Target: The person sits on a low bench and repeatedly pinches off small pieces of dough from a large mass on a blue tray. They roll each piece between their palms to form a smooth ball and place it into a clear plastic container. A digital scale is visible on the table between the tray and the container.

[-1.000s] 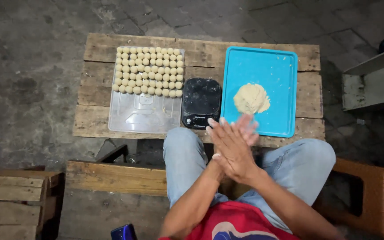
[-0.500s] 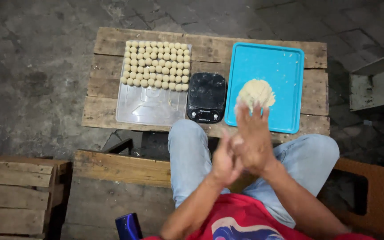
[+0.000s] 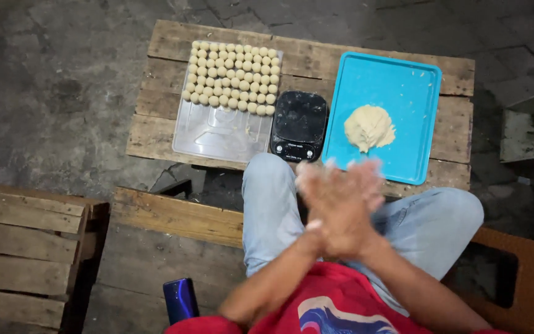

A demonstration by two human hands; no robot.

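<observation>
Left to right: rows of dough balls (image 3: 233,77) fill the far end of a clear tray (image 3: 217,133); black scale (image 3: 299,125); dough lump (image 3: 369,127) on the blue tray (image 3: 403,93). Your left hand (image 3: 322,204) and right hand (image 3: 356,204) press flat, palm to palm, blurred; whether a piece lies between them cannot be told. Roll with light, even pressure.

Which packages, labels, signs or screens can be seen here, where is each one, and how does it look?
Black digital kitchen scale: on the wooden pallet table, between the clear plastic sheet and the blue tray; rounded rectangle, glossy, its display dark.
Blue smartphone: near the bottom edge, left of the person's red shirt; upright, shiny back showing.
No packages or signs.
</observation>
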